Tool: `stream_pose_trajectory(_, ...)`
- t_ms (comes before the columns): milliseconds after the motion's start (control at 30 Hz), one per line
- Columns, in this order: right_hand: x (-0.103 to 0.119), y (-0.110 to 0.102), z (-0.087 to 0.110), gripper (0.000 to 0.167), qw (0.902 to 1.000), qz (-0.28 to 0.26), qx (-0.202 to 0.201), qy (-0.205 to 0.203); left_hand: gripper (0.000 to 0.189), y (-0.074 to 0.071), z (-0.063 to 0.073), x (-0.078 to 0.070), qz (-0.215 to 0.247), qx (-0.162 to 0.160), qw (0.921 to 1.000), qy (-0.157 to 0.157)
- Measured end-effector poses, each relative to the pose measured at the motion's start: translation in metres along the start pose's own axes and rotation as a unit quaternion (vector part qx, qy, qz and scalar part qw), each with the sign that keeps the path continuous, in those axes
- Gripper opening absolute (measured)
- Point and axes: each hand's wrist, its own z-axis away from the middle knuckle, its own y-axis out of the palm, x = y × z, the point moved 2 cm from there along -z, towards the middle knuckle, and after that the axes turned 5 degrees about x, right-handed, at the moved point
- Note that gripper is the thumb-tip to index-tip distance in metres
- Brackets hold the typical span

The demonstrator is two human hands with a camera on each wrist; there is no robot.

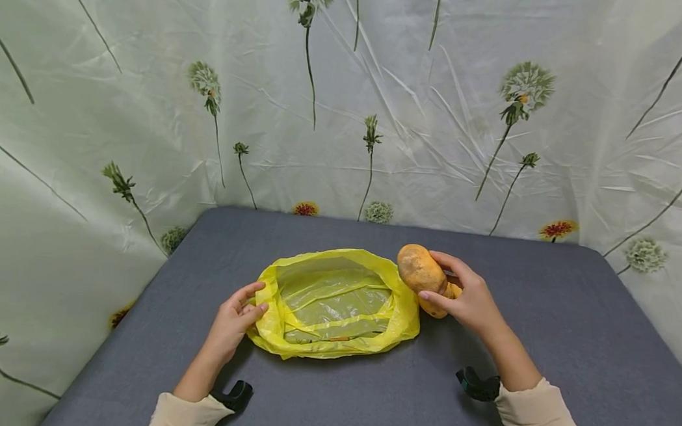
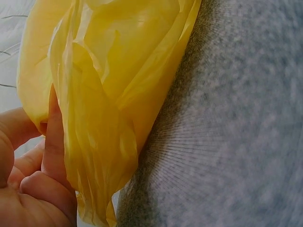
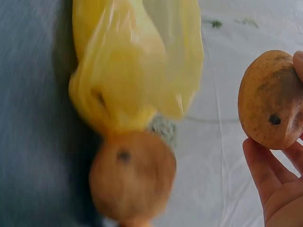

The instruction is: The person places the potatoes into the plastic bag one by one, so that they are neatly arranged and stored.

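Note:
A yellow plastic bag (image 1: 407,321) lies on the table with its wide mouth facing up. At its left rim my left hand (image 1: 231,320) holds the plastic between thumb and fingers; the left wrist view shows a finger (image 2: 54,137) against the crumpled film. My right hand (image 1: 471,302) grips a potato (image 1: 418,268) just above the bag's right rim. Dark spots mark that potato's skin in the right wrist view. Below the held potato, beside the bag's right end, sits another potato (image 3: 132,177), partly hidden by the right hand in the head view.
A dark grey cloth covers the table (image 1: 546,304). Behind and to the sides hangs a pale curtain (image 1: 332,173) printed with dandelions. Black straps with cameras (image 1: 477,384) sit on both wrists, below beige sleeves.

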Motion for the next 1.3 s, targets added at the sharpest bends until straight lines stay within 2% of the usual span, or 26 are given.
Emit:
stream_pose_trajectory(200, 0.029, 0.022, -0.011, 0.061, 0.9986, -0.026, 0.044, -0.009, 0.047, 0.000, 0.000, 0.000, 0.001, -0.001, 1.0000, -0.007)
stream_pose_trajectory(300, 0.034, 0.032, -0.014, 0.062, 0.9973, -0.037, 0.064, -0.001, 0.047, 0.000, -0.001, 0.001, 0.000, -0.001, 1.0000, -0.008)
stream_pose_trajectory(367, 0.034, 0.040, -0.016, 0.062, 0.9964, -0.045, 0.072, -0.004, 0.047, 0.001, -0.001, 0.001, -0.003, 0.000, 1.0000, -0.007)
stream_pose_trajectory(633, 0.008, 0.084, -0.023, 0.065, 0.9931, -0.075, 0.087, -0.022, 0.046, 0.001, -0.001, -0.001, 0.000, 0.002, 1.0000, 0.001)
stream_pose_trajectory(800, 0.009, 0.107, -0.027, 0.065, 0.9909, -0.091, 0.094, -0.031, 0.046, 0.000, 0.000, 0.000, -0.002, 0.001, 1.0000, 0.000)
stream_pose_trajectory(1000, 0.014, 0.124, -0.031, 0.065, 0.9892, -0.100, 0.106, -0.015, 0.046, 0.001, 0.000, -0.001, -0.003, 0.004, 1.0000, 0.001)
stream_pose_trajectory(1100, 0.030, 0.125, -0.034, 0.063, 0.9876, -0.106, 0.116, -0.001, 0.046, 0.001, 0.000, -0.002, -0.004, 0.006, 1.0000, 0.003)
stream_pose_trajectory(1233, 0.030, 0.139, -0.036, 0.063, 0.9853, -0.115, 0.126, 0.012, 0.046, 0.001, 0.000, -0.002, -0.002, 0.009, 1.0000, 0.002)
stream_pose_trajectory(1300, 0.020, 0.151, -0.036, 0.064, 0.9849, -0.115, 0.128, 0.014, 0.046, 0.001, 0.000, -0.002, -0.001, 0.010, 1.0000, 0.001)
